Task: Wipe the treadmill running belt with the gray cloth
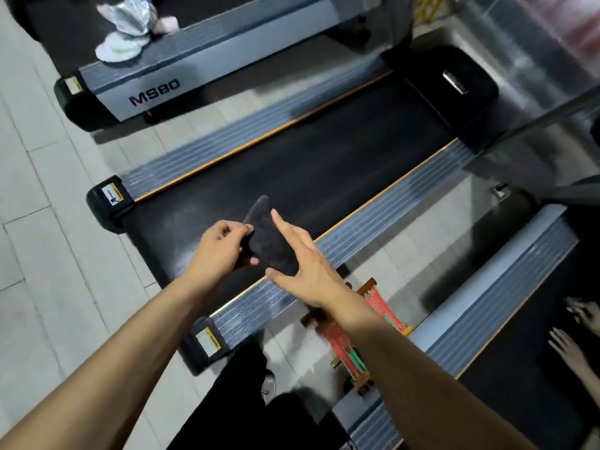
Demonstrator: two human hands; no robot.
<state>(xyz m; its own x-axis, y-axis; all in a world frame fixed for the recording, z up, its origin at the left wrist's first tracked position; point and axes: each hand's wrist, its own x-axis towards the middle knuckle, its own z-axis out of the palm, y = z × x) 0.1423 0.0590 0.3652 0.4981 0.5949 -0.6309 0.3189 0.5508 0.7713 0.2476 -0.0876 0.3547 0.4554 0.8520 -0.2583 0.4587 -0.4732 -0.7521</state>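
A dark gray cloth [268, 238], folded into a wad, is held above the rear end of the black running belt [324, 164]. My left hand [217, 251] pinches its left edge with thumb and fingers. My right hand [305, 264] lies against its right side, fingers straight, thumb tucked under the lower edge. The cloth hangs slightly above the belt, whether it touches I cannot tell. The belt runs diagonally up to the right between two ribbed gray side rails [383, 219] with orange trim.
A second treadmill marked MS80 [152, 92] stands at the upper left with someone's white shoes [120, 47] on it. A third treadmill [506, 319] lies at the right, another person's hands [574, 339] on its belt. A red-green wooden stool [354, 332] sits between machines. Tiled floor [42, 222] at left.
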